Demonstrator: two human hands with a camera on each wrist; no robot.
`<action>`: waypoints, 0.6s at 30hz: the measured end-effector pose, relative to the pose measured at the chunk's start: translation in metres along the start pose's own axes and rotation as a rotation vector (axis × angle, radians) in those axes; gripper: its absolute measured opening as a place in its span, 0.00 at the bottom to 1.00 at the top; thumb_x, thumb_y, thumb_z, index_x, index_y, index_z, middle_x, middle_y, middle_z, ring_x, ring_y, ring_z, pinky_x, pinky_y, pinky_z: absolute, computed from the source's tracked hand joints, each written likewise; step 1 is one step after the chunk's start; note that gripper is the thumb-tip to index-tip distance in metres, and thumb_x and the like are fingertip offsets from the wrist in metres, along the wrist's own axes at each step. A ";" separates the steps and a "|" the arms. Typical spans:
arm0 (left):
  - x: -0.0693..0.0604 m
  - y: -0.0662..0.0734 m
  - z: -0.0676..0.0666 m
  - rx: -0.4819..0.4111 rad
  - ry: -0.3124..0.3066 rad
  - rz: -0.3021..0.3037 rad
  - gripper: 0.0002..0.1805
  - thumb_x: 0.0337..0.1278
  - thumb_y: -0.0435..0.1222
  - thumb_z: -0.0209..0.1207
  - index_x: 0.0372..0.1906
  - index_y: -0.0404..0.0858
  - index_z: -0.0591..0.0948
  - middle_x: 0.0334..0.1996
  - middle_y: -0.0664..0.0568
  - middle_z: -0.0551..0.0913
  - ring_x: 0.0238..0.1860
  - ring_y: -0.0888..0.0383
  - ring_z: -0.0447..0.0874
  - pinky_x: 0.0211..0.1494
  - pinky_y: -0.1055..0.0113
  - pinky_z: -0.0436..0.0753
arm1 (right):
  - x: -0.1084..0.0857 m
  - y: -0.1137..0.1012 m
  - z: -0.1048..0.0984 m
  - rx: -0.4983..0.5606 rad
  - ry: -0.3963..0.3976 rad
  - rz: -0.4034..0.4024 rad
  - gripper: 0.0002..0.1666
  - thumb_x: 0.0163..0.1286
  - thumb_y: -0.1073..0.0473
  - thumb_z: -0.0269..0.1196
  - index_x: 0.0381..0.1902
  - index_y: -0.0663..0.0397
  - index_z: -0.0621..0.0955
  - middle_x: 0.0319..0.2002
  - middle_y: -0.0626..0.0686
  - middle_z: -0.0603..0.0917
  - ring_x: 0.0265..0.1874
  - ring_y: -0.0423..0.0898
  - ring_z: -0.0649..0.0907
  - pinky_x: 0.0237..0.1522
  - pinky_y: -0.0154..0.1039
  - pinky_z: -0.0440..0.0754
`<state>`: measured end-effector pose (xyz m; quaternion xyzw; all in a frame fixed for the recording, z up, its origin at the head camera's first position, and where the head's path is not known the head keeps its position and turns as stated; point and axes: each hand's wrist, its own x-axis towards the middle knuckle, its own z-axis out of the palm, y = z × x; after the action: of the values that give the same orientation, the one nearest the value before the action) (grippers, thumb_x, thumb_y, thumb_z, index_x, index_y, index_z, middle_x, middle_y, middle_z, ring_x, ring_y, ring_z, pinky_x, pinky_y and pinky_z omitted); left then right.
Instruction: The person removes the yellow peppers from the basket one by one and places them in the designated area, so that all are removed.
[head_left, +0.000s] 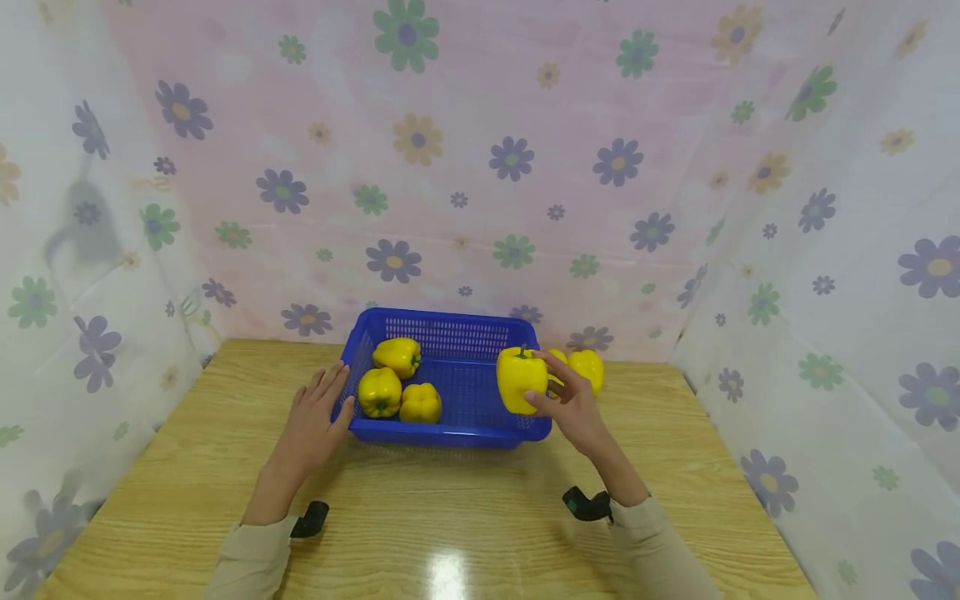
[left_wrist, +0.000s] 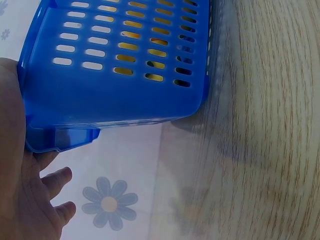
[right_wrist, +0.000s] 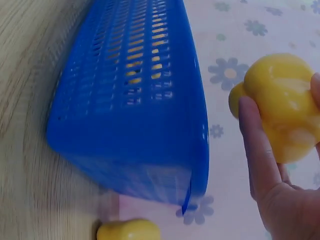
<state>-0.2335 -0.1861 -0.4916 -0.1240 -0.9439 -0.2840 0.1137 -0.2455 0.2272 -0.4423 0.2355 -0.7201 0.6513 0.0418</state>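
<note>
A yellow bell pepper (head_left: 519, 379) is in my right hand (head_left: 573, 408), gripped between thumb and fingers above the right end of a blue plastic basket (head_left: 472, 392). The right wrist view shows this pepper (right_wrist: 287, 95) higher than the basket rim, apart from it. My left hand (head_left: 311, 421) rests on the basket's left rim with its fingers fairly straight. Inside the basket's left part lie three yellow peppers: one at the back (head_left: 396, 357), one at the front left (head_left: 379, 392) and one beside it (head_left: 421, 404).
On the wooden table (head_left: 450, 508), right of the basket, more yellow peppers (head_left: 587, 369) lie, partly hidden behind my right hand. Flowered cloth (head_left: 465, 167) hangs behind the table and at both sides. A black wrist device (head_left: 587, 504) sits by my right sleeve.
</note>
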 end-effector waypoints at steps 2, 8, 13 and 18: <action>0.000 0.000 0.000 -0.004 0.001 -0.001 0.33 0.80 0.44 0.45 0.80 0.32 0.57 0.80 0.37 0.55 0.79 0.31 0.46 0.76 0.29 0.45 | -0.002 0.002 -0.005 -0.009 0.006 -0.026 0.33 0.71 0.70 0.64 0.72 0.60 0.70 0.66 0.48 0.75 0.54 0.42 0.85 0.38 0.44 0.90; 0.000 -0.001 0.001 -0.011 0.002 -0.001 0.33 0.80 0.44 0.45 0.80 0.32 0.58 0.80 0.37 0.55 0.79 0.31 0.46 0.76 0.29 0.45 | -0.006 0.011 -0.021 0.011 0.046 -0.063 0.31 0.71 0.72 0.63 0.70 0.62 0.71 0.65 0.49 0.73 0.56 0.42 0.84 0.38 0.44 0.90; -0.001 -0.001 0.002 -0.009 0.002 -0.001 0.33 0.80 0.44 0.45 0.80 0.33 0.58 0.80 0.38 0.55 0.80 0.32 0.45 0.76 0.30 0.45 | -0.012 0.019 -0.037 0.022 0.059 -0.078 0.31 0.71 0.74 0.61 0.71 0.60 0.72 0.67 0.51 0.71 0.57 0.42 0.84 0.39 0.43 0.90; 0.000 -0.001 0.003 -0.002 0.002 -0.004 0.33 0.80 0.44 0.45 0.80 0.33 0.57 0.80 0.38 0.54 0.80 0.32 0.45 0.76 0.30 0.44 | -0.019 0.026 -0.054 0.000 0.060 -0.060 0.31 0.71 0.73 0.62 0.70 0.62 0.71 0.66 0.48 0.74 0.56 0.41 0.84 0.39 0.41 0.90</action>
<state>-0.2346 -0.1854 -0.4946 -0.1222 -0.9438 -0.2852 0.1139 -0.2522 0.2858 -0.4656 0.2375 -0.7110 0.6567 0.0827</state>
